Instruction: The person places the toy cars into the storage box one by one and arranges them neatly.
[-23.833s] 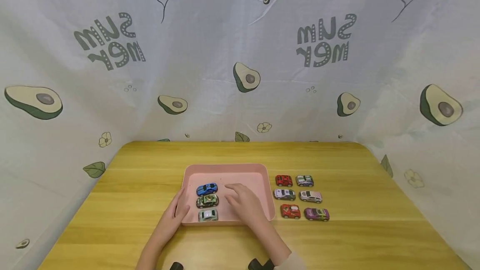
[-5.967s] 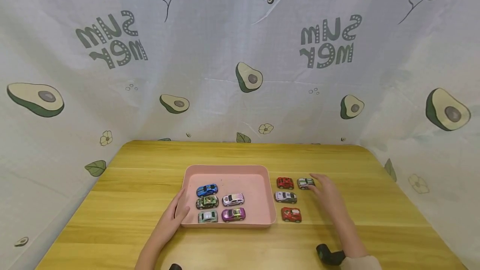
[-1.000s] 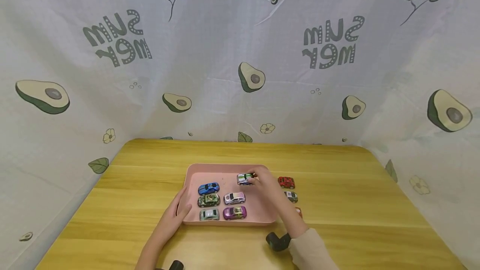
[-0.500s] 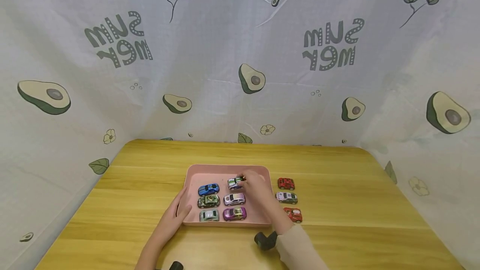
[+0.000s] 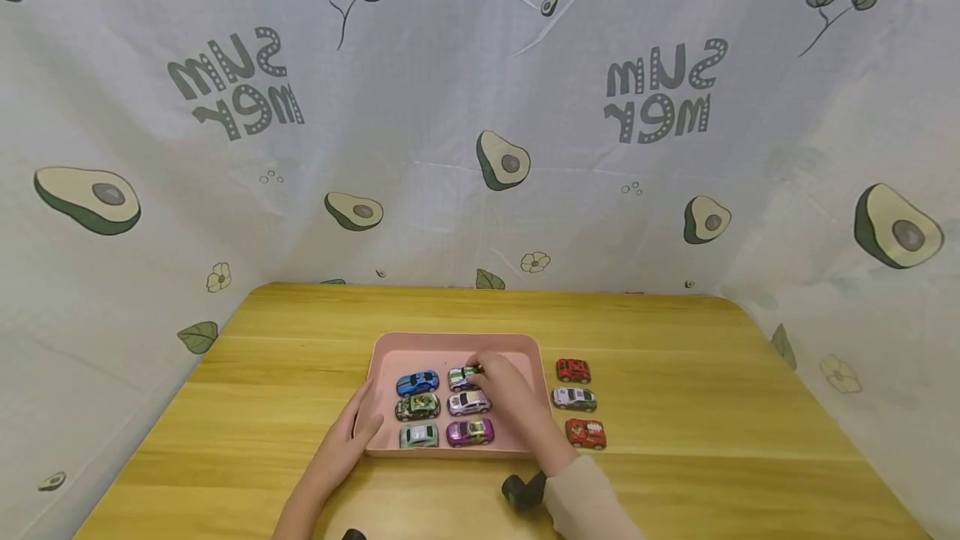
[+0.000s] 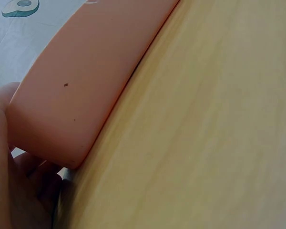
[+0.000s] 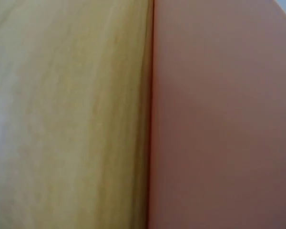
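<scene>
My right hand (image 5: 510, 390) pinches a white and green toy car (image 5: 457, 377) at its right end, low inside the pink tray (image 5: 457, 342). This car sits behind a white and pink toy car (image 5: 468, 402) and a purple toy car (image 5: 470, 432). To their left, a blue toy car (image 5: 417, 382), a camouflage-patterned toy car (image 5: 417, 407) and a pale green toy car (image 5: 418, 436) form another column. My left hand (image 5: 347, 438) grips the tray's left front corner, thumb over the rim. In the right wrist view, only the tray's wall (image 7: 219, 119) and the table show.
On the wooden table (image 5: 712, 415), right of the tray, stand a red spotted toy car (image 5: 573, 370), a white and grey toy car (image 5: 574, 398) and a red toy car (image 5: 586, 433). A patterned curtain (image 5: 420, 107) hangs behind.
The purple and the white-pink cars went from the table into the tray. My right hand then brought the white-green car in, shifting it left and down behind them. My left hand stayed put.
</scene>
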A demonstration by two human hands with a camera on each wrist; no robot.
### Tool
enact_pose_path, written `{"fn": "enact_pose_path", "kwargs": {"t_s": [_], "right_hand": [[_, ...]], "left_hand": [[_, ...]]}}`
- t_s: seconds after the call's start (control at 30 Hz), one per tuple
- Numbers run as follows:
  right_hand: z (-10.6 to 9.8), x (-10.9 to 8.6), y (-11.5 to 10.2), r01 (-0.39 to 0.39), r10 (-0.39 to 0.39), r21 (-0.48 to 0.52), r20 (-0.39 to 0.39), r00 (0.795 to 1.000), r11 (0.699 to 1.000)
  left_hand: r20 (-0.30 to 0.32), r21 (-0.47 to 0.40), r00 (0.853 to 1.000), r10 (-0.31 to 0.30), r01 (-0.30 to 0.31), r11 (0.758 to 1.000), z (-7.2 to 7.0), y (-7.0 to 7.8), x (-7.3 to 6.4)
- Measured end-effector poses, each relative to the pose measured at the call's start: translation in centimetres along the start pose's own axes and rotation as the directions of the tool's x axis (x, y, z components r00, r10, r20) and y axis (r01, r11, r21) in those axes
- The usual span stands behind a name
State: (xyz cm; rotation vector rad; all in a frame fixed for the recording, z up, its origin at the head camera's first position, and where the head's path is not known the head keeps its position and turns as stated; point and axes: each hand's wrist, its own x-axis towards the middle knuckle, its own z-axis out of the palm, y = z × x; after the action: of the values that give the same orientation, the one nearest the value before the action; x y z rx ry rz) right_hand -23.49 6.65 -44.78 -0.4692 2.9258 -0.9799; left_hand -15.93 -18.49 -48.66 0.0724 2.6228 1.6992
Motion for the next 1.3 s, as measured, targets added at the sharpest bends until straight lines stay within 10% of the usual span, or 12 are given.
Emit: {"fn": "enact_pose_path", "kwargs": {"t_s": [1.3], "right_hand": [[-1.2,-2.4,1.0,0.022,-0.036,-0.088,-0.168,0.985,0.996]], "left_hand": [[-0.014,0.001,1.0,0.0,0.0,1.0,0.1,0.0,0.0]]}}
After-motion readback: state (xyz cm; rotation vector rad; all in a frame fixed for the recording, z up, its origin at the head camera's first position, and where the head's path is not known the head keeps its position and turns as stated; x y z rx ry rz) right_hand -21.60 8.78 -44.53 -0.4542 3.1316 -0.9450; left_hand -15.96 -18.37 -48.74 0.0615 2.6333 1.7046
